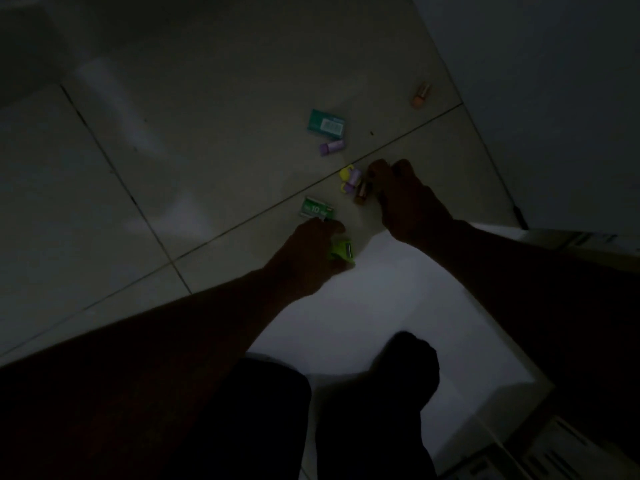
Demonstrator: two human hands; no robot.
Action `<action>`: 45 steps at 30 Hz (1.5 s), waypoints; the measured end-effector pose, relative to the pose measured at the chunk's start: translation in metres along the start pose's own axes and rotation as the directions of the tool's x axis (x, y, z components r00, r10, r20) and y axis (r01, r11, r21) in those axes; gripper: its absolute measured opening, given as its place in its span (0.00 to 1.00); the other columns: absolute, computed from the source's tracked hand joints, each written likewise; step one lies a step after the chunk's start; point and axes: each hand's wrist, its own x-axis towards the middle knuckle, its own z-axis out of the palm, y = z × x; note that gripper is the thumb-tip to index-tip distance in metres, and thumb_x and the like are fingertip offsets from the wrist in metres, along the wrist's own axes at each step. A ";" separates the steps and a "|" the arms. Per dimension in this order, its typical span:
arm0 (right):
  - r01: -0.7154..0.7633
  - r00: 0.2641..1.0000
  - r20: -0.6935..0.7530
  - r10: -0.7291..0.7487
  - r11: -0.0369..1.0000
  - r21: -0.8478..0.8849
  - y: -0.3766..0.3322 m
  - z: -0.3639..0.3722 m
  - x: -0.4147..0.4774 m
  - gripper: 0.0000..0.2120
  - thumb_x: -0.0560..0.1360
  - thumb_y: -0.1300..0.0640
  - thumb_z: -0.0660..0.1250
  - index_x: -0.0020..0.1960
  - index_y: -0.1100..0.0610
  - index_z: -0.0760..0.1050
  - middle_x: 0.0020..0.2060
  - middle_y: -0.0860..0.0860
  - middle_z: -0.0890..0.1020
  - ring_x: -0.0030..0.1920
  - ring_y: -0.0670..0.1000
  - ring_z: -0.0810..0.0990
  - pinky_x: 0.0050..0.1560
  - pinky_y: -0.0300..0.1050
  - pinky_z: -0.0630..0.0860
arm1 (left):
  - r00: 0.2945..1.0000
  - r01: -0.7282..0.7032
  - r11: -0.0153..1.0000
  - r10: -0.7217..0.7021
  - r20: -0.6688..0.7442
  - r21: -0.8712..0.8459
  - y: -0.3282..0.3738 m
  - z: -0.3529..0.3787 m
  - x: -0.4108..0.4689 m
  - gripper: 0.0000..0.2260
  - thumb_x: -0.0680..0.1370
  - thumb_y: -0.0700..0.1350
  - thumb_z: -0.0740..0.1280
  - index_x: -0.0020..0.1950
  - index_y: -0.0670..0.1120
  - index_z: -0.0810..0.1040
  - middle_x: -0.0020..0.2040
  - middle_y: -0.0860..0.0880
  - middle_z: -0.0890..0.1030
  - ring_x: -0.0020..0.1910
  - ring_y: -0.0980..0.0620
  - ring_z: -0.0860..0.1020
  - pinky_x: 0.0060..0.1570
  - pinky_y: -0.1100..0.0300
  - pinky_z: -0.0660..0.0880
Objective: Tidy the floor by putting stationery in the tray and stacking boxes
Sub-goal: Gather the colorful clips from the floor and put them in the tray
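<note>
Your left hand [311, 245] grips small lime-green plastic piece [342, 252], beside green cardboard staple box [317, 211] on tiled floor [207, 140]. Your right hand [403, 199] over pink-brown cylinder [363, 192]; grip indiscernible. Box probably light, rigid: pinch long sides.

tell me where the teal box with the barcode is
In the head view, the teal cardboard box with the barcode lies on the tiled floor, upper centre, just beyond the small lilac cylinder.
</note>
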 end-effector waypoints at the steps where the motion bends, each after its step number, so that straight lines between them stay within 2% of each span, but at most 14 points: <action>1: 0.012 1.000 0.020 -0.012 1.000 -0.010 0.001 -0.001 -0.001 0.23 0.78 0.59 0.61 0.72 0.54 0.62 0.63 0.61 0.67 0.48 0.66 0.76 0.49 0.57 0.74 | 1.000 -0.003 0.999 0.001 0.021 0.054 0.002 0.004 0.003 0.32 0.73 0.50 0.72 0.73 0.46 0.63 0.67 0.40 0.69 0.66 0.43 0.69 0.63 0.57 0.65; 4: 0.018 1.000 0.011 -0.018 1.000 0.011 0.002 -0.003 -0.001 0.17 0.79 0.57 0.61 0.67 0.55 0.67 0.60 0.61 0.68 0.47 0.65 0.75 0.47 0.57 0.75 | 0.991 -0.051 0.946 0.007 0.135 0.320 0.007 0.015 0.011 0.33 0.77 0.48 0.66 0.77 0.49 0.51 0.75 0.36 0.55 0.72 0.37 0.60 0.70 0.48 0.62; 7: -0.024 0.998 -0.065 0.028 0.998 0.057 -0.002 -0.005 0.001 0.13 0.78 0.61 0.62 0.62 0.56 0.71 0.57 0.61 0.70 0.48 0.63 0.75 0.48 0.56 0.75 | 0.978 -0.093 0.880 -0.005 0.206 0.466 0.009 0.025 0.013 0.28 0.80 0.44 0.62 0.77 0.47 0.54 0.76 0.36 0.47 0.73 0.36 0.57 0.68 0.43 0.66; 10: -0.067 0.985 -0.148 0.085 0.990 0.124 -0.011 -0.010 0.010 0.12 0.76 0.65 0.61 0.59 0.57 0.73 0.55 0.62 0.72 0.50 0.63 0.74 0.48 0.53 0.73 | 0.984 -0.138 0.854 0.060 0.168 0.502 0.007 0.026 0.009 0.22 0.80 0.41 0.59 0.73 0.42 0.60 0.76 0.38 0.49 0.70 0.37 0.62 0.63 0.43 0.70; 13: -0.058 0.977 -0.192 0.092 0.983 0.174 -0.024 -0.018 0.023 0.10 0.75 0.66 0.61 0.55 0.57 0.74 0.55 0.62 0.72 0.48 0.61 0.75 0.42 0.44 0.68 | 0.982 -0.176 0.820 0.110 0.152 0.545 0.002 0.024 0.006 0.23 0.80 0.40 0.57 0.74 0.38 0.57 0.77 0.38 0.52 0.70 0.38 0.62 0.68 0.46 0.66; 17: 0.003 0.992 -0.126 0.029 0.969 0.247 -0.042 -0.024 0.037 0.08 0.77 0.58 0.64 0.55 0.55 0.75 0.56 0.61 0.70 0.40 0.52 0.75 0.40 0.37 0.73 | 0.984 -0.178 0.831 0.144 0.105 0.527 0.001 0.014 0.009 0.20 0.79 0.38 0.60 0.71 0.39 0.62 0.73 0.39 0.61 0.70 0.40 0.63 0.65 0.46 0.69; 20: -0.087 0.995 0.057 0.081 0.990 0.109 -0.048 -0.020 0.043 0.23 0.74 0.42 0.67 0.66 0.50 0.70 0.64 0.60 0.66 0.56 0.60 0.75 0.56 0.50 0.74 | 0.988 -0.152 0.820 0.125 0.086 0.551 0.000 0.008 0.011 0.22 0.80 0.39 0.60 0.73 0.41 0.60 0.73 0.39 0.62 0.71 0.40 0.62 0.66 0.46 0.68; 22: -0.106 0.987 0.124 0.107 0.994 -0.014 -0.049 -0.015 0.043 0.29 0.75 0.44 0.67 0.72 0.51 0.63 0.70 0.62 0.60 0.62 0.64 0.72 0.61 0.52 0.71 | 0.993 -0.119 0.850 0.107 0.053 0.513 -0.003 0.005 0.011 0.21 0.81 0.40 0.59 0.73 0.41 0.61 0.74 0.39 0.61 0.72 0.40 0.61 0.67 0.46 0.67; 26: -0.104 0.985 0.130 0.116 0.990 -0.094 -0.050 -0.011 0.038 0.31 0.77 0.53 0.65 0.76 0.50 0.55 0.73 0.62 0.56 0.65 0.67 0.69 0.63 0.55 0.69 | 0.987 -0.144 0.897 0.162 -0.008 0.419 -0.023 0.003 0.018 0.16 0.79 0.42 0.61 0.66 0.41 0.70 0.71 0.40 0.66 0.68 0.41 0.66 0.64 0.47 0.69; 28: -0.095 0.985 0.135 0.108 0.990 -0.105 -0.049 -0.012 0.036 0.30 0.77 0.52 0.64 0.76 0.50 0.55 0.73 0.61 0.58 0.65 0.66 0.69 0.63 0.55 0.69 | 0.985 -0.134 0.966 0.154 -0.073 0.223 -0.034 0.000 0.013 0.21 0.76 0.48 0.63 0.68 0.46 0.69 0.71 0.42 0.66 0.68 0.42 0.68 0.63 0.45 0.71; 30: -0.100 0.987 0.122 0.107 0.993 -0.058 -0.047 -0.016 0.036 0.27 0.77 0.52 0.63 0.73 0.53 0.59 0.70 0.61 0.62 0.64 0.64 0.70 0.61 0.53 0.70 | 0.971 -0.167 0.975 0.189 -0.147 0.150 -0.047 -0.001 0.010 0.25 0.72 0.51 0.63 0.69 0.48 0.67 0.71 0.41 0.66 0.69 0.41 0.68 0.63 0.41 0.71; 32: -0.125 0.991 0.056 0.122 0.992 0.036 -0.044 -0.021 0.036 0.22 0.77 0.52 0.64 0.68 0.56 0.65 0.65 0.62 0.67 0.60 0.63 0.72 0.55 0.50 0.71 | 0.982 -0.147 0.983 0.159 -0.105 0.114 -0.048 -0.005 0.010 0.21 0.76 0.48 0.63 0.67 0.42 0.70 0.70 0.37 0.67 0.69 0.38 0.66 0.65 0.40 0.69; 37: -0.141 0.960 -0.204 0.190 0.962 0.235 -0.024 -0.039 0.039 0.14 0.77 0.54 0.66 0.57 0.61 0.71 0.55 0.63 0.74 0.54 0.61 0.74 0.42 0.39 0.61 | 0.993 -0.017 0.948 0.053 -0.106 0.316 -0.040 -0.016 0.014 0.17 0.78 0.49 0.65 0.65 0.46 0.76 0.62 0.39 0.70 0.62 0.39 0.68 0.62 0.47 0.69; 45: -0.252 0.929 -0.205 0.307 0.933 0.257 0.007 -0.063 0.069 0.15 0.76 0.54 0.66 0.57 0.63 0.73 0.56 0.62 0.78 0.58 0.61 0.75 0.54 0.48 0.68 | 0.988 -0.047 0.974 0.078 -0.132 0.221 -0.034 -0.032 0.011 0.19 0.76 0.46 0.67 0.66 0.44 0.75 0.63 0.38 0.72 0.62 0.39 0.71 0.63 0.52 0.68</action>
